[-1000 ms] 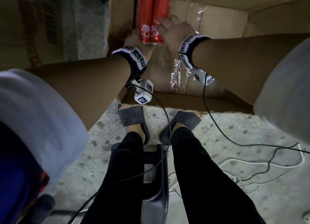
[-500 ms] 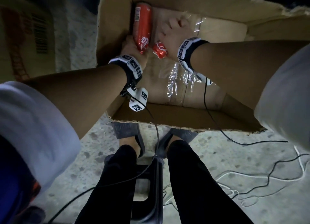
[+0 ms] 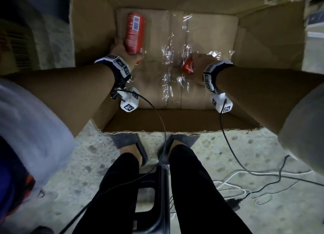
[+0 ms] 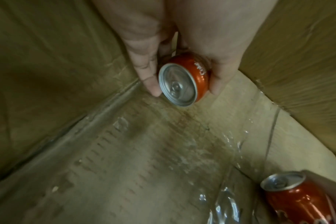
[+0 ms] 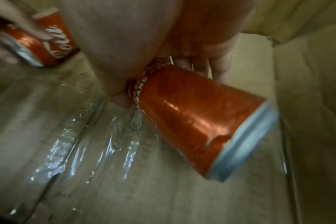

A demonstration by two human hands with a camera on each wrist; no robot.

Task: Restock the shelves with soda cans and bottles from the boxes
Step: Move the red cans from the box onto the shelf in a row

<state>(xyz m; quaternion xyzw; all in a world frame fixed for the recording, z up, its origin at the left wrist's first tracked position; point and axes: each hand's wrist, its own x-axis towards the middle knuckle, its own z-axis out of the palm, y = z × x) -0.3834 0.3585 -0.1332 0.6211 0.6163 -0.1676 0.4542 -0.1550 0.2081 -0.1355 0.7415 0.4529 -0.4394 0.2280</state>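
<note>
Gripping one red can (image 3: pixel 134 34) in my left hand (image 3: pixel 124 51) at the cardboard box's (image 3: pixel 175 123) 10 o'clock; right hand (image 3: pixel 199 65) clamped round a second red can (image 3: pixel 188 67) near center, above plastic wrap (image 3: pixel 171 61).

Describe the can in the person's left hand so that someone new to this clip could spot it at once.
Look inside the big open cardboard box on the floor. Near its left wall, the left hand grips a red can by one end, barcode facing up. The other can is mostly hidden in the right hand.
</note>
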